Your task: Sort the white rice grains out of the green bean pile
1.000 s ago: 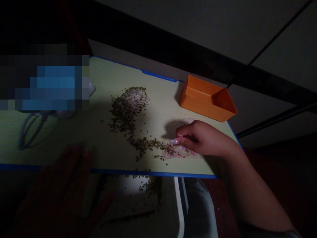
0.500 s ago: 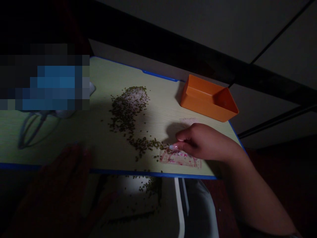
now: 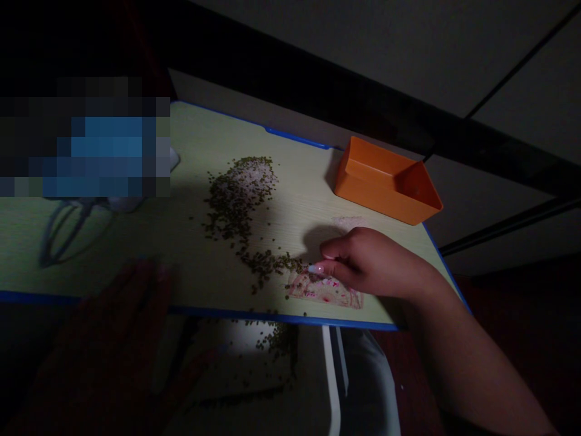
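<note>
My right hand is closed at the table's right side, thumb and forefinger pinched together. It holds a thin, flat sheet with a pink floral print, partly hidden under the hand; whether it is paper or a bag I cannot tell. The fingertips touch the end of a trail of small green beans. That trail leads back to a pile of white grains mixed with green beans. My left hand, dark and blurred, spreads its fingers over the table's near edge, with the thumb lower down. Nothing shows in it.
An orange rectangular box stands at the table's back right. At the left lies a looped cord beside a pixelated area. Below the blue-edged table, a pale surface carries scattered beans. A white frame bar runs downward nearby.
My right hand and the printed sheet have shifted slightly left against the table, toward the bean trail. The view has moved a little. My left hand stays about where it was.
</note>
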`<state>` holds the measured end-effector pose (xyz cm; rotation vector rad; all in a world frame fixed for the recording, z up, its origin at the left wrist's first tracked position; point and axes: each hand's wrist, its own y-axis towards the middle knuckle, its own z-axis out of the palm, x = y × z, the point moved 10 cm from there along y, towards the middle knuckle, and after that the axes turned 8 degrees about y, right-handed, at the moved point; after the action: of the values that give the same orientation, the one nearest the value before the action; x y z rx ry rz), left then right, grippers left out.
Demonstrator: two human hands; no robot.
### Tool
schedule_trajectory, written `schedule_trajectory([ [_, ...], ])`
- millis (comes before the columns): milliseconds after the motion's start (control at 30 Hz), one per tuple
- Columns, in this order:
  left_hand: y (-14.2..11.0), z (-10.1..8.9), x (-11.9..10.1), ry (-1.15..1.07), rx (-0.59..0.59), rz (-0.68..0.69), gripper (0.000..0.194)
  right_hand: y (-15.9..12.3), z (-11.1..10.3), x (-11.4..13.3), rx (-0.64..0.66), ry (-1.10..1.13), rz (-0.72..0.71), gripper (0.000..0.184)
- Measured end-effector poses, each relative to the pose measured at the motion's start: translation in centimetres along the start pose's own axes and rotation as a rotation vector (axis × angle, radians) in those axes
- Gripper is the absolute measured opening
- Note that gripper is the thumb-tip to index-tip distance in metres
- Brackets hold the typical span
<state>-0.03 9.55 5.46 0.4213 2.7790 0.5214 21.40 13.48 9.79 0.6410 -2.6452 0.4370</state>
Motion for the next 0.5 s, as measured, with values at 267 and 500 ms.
schedule_trajectory([
  [267,-0.10,-0.01,0.15,0.006,-0.012,0.017,0.083,0.43,0.62,0.39,-0.020,-0.039,-0.031,0.032],
  [500,-0.49,0.48,0.09,0.059,-0.008,0.100,0.081,0.53,0.71,0.91,-0.040,0.001,-0.087,0.034],
])
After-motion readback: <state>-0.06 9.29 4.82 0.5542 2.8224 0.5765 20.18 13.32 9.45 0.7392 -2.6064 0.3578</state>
